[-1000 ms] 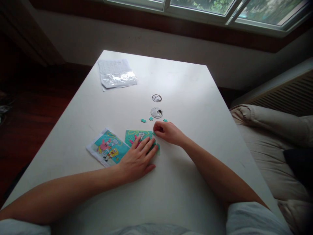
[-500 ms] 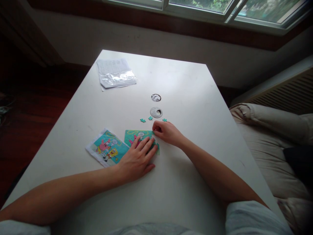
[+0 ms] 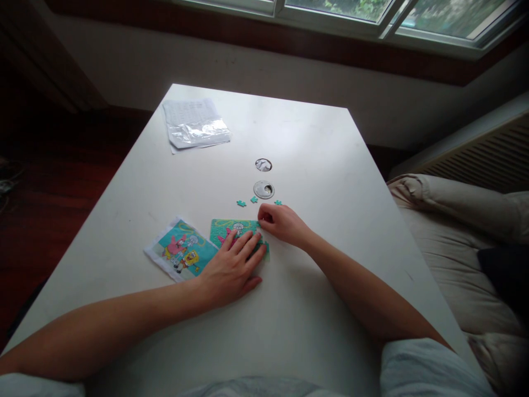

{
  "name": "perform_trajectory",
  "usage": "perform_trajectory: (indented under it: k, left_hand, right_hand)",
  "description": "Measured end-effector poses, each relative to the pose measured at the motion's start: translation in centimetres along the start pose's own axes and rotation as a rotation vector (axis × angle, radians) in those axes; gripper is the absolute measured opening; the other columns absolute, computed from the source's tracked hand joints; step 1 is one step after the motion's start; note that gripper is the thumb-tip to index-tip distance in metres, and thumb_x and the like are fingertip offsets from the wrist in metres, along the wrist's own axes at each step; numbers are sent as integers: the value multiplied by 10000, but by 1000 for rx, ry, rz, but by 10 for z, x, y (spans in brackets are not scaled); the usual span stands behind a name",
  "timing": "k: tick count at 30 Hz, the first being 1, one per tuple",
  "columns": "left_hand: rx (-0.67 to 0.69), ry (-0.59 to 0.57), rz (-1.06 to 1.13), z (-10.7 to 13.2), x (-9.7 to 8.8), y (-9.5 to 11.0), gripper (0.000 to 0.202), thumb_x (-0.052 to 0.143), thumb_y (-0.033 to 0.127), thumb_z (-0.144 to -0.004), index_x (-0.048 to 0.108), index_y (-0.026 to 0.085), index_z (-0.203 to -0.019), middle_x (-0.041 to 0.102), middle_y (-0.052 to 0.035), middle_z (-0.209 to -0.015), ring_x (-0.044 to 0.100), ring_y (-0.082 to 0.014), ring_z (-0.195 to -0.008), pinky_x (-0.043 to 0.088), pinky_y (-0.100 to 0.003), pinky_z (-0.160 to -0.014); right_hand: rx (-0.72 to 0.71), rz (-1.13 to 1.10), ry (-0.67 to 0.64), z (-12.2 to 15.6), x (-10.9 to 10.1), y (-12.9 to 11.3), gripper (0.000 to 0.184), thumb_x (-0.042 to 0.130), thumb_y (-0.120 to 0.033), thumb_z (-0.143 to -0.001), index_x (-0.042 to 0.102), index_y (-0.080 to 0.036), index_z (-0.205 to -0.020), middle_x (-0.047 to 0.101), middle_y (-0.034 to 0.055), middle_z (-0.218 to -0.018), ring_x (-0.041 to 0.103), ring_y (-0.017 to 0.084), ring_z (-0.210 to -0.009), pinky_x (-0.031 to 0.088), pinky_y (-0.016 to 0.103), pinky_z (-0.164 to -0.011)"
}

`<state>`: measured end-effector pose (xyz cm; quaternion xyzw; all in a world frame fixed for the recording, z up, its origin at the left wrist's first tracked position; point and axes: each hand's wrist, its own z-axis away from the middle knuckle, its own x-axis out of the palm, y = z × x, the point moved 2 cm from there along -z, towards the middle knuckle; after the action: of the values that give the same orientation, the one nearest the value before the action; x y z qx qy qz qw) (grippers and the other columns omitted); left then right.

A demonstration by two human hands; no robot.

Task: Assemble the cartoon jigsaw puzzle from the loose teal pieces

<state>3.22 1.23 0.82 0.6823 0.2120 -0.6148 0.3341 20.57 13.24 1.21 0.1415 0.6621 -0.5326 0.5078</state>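
A partly assembled green cartoon jigsaw puzzle (image 3: 223, 226) lies on the white table (image 3: 314, 320). My left hand (image 3: 231, 267) rests flat across its lower part, fingers spread, hiding some of the picture. At the puzzle's upper right corner, my right hand (image 3: 281, 223) has thumb and forefinger pinched together; whatever is between them is hidden. Loose teal puzzle pieces lie just beyond: one piece (image 3: 241, 203) on the left, another piece (image 3: 254, 199) beside it, and a third piece (image 3: 278, 202) behind my right hand. A printed reference picture (image 3: 182, 251) with the same characters lies left of the puzzle, slanted.
Two round inserts, a nearer disc (image 3: 263, 189) and a farther one (image 3: 263, 165), are set in the tabletop. Papers in a clear plastic sleeve (image 3: 196, 125) lie at the far left corner. A beige cushioned seat (image 3: 438, 237) stands on the right.
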Motion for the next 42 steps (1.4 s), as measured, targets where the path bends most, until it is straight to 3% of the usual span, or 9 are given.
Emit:
perform_trajectory:
  k: [28, 37, 42]
  left_hand:
    - [-4, 0, 6, 0, -1, 1, 611, 461, 495, -996, 411, 157, -1503, 343, -182, -1607, 290, -359, -1492, 192, -589, -1217]
    - [-44, 88, 50, -11, -3, -18, 546, 528, 427, -972, 481, 150, -1440, 435, -174, -1529, 389, -339, -1394, 314, -516, -1178]
    - [-25, 82, 32, -15, -3, -20, 510, 496, 430, -990, 501, 156, -1420, 448, -157, -1530, 418, -332, -1359, 322, -513, -1161]
  right_hand:
    - [-32, -35, -51, -1, -5, 0, 28, 606, -206, -825, 608, -194, -799, 594, -31, -700, 468, 102, -640, 285, 226, -614]
    - [-52, -6, -60, -3, -5, 1, 31, 606, -211, -825, 612, -194, -800, 605, -28, -703, 462, 103, -635, 277, 228, -603]
    - [-43, -19, -59, -5, -4, 4, 32, 606, -219, -827, 618, -200, -803, 621, -31, -698, 482, 104, -630, 285, 227, -602]
